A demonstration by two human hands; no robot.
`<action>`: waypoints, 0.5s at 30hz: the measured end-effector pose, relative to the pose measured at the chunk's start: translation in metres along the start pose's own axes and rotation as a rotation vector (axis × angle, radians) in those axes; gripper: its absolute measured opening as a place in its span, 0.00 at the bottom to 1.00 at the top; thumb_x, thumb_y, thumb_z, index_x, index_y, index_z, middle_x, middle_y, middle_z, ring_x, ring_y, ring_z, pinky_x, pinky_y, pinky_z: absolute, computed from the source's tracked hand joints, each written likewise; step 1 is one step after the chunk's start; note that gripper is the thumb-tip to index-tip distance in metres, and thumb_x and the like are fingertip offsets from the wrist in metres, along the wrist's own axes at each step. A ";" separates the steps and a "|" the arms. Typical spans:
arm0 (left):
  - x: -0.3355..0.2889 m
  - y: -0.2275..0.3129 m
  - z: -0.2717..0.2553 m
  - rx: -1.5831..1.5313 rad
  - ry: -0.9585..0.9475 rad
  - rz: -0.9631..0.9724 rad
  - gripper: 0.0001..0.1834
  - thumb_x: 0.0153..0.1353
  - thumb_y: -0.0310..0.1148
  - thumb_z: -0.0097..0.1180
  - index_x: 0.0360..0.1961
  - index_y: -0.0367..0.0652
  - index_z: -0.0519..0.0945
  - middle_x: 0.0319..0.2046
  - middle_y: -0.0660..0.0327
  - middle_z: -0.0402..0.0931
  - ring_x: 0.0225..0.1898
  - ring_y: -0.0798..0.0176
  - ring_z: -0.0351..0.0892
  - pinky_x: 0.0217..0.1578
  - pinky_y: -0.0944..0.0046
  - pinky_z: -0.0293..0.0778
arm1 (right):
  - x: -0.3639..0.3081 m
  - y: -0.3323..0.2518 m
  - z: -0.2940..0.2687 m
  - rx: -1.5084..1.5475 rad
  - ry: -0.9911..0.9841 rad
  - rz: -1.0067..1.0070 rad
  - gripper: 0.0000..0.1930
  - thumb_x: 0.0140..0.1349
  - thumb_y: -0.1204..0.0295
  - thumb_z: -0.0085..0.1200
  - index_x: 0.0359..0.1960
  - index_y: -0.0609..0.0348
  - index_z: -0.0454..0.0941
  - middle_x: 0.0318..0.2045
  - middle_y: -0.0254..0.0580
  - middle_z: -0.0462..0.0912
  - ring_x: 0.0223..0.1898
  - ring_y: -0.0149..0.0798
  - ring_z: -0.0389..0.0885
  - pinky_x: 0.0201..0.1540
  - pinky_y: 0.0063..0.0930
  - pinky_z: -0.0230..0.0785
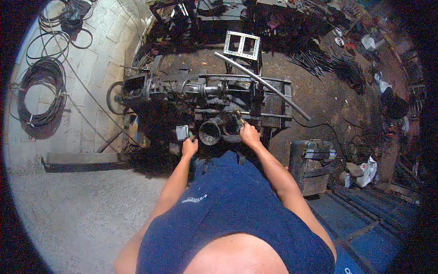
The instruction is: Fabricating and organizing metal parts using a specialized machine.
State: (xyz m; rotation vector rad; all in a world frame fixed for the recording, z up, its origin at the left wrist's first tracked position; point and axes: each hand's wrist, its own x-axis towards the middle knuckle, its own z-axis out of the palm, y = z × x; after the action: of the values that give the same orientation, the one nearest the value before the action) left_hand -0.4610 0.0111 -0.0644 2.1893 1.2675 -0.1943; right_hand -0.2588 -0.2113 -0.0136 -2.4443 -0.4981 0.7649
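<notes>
So both hands are busy here, each one closed around something. The left hand (190, 147) is wrapped round the green grip of a square-ended tool (182, 133), with the pale, flat end sticking out ahead of the fingers. The right hand (249, 134) has its fingers curled round a short tool (240, 118) pointing away from the body; it's kinda small and dark in there, so I can't tell what sort. Between the two hands, a bit nearer the right one, there's a round metal pipe end (210, 133) with its open mouth facing up toward the camera. Just past the hands sits a long greasy machine (200, 90), running sideways, with a hand wheel (116, 97) at its left end. A shiny metal tube (264, 86) lies slanted across the right end of it, and a light frame full of holes (242, 45) sits at the far side, near the tube's upper end. Off to the left a coil of black cable (39, 93) lies on the pale floor (91, 210). Over on the right there's a grubby box (310, 176) with thin rods (319, 154) on it, plus a white bag (367, 172) beyond that.
</notes>
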 end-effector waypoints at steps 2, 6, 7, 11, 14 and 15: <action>0.000 0.001 0.000 -0.001 -0.012 -0.010 0.20 0.55 0.41 0.53 0.48 0.46 0.77 0.38 0.45 0.78 0.42 0.44 0.77 0.43 0.51 0.72 | 0.002 0.001 0.001 -0.008 -0.004 0.004 0.16 0.58 0.64 0.40 0.43 0.61 0.73 0.33 0.65 0.78 0.38 0.66 0.76 0.43 0.58 0.66; 0.007 -0.018 0.010 -0.009 0.035 0.053 0.19 0.55 0.40 0.53 0.47 0.45 0.77 0.37 0.45 0.78 0.42 0.44 0.77 0.44 0.52 0.72 | 0.000 -0.003 0.000 0.002 -0.013 0.007 0.17 0.58 0.64 0.40 0.44 0.60 0.72 0.34 0.65 0.78 0.38 0.66 0.76 0.43 0.59 0.66; 0.008 -0.017 0.011 -0.020 0.037 0.096 0.19 0.55 0.40 0.53 0.47 0.45 0.78 0.37 0.45 0.78 0.42 0.44 0.77 0.44 0.52 0.72 | -0.001 -0.003 -0.001 0.002 -0.013 0.009 0.17 0.58 0.64 0.40 0.44 0.60 0.72 0.34 0.65 0.78 0.38 0.66 0.76 0.43 0.59 0.66; 0.005 -0.013 0.010 -0.025 0.041 0.073 0.19 0.55 0.40 0.53 0.47 0.45 0.78 0.37 0.45 0.78 0.42 0.44 0.77 0.44 0.52 0.72 | -0.003 -0.004 -0.001 0.012 0.008 0.015 0.18 0.58 0.63 0.39 0.44 0.61 0.72 0.34 0.65 0.78 0.38 0.66 0.76 0.44 0.59 0.65; 0.004 -0.011 0.009 -0.027 0.046 0.069 0.19 0.55 0.40 0.53 0.46 0.45 0.78 0.38 0.44 0.77 0.42 0.44 0.77 0.44 0.52 0.72 | 0.001 0.002 0.003 -0.021 0.017 -0.003 0.18 0.58 0.63 0.41 0.44 0.61 0.72 0.33 0.63 0.79 0.36 0.64 0.77 0.41 0.56 0.68; 0.005 -0.011 0.009 -0.025 0.028 0.052 0.19 0.55 0.40 0.54 0.46 0.45 0.78 0.38 0.43 0.77 0.42 0.43 0.77 0.44 0.52 0.72 | 0.002 0.005 0.005 -0.053 0.019 -0.024 0.18 0.58 0.63 0.43 0.45 0.61 0.72 0.31 0.61 0.79 0.35 0.62 0.78 0.39 0.53 0.71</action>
State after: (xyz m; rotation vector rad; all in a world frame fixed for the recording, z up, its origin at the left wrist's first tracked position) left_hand -0.4664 0.0143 -0.0781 2.2083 1.2208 -0.1268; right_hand -0.2590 -0.2124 -0.0205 -2.4871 -0.5459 0.7273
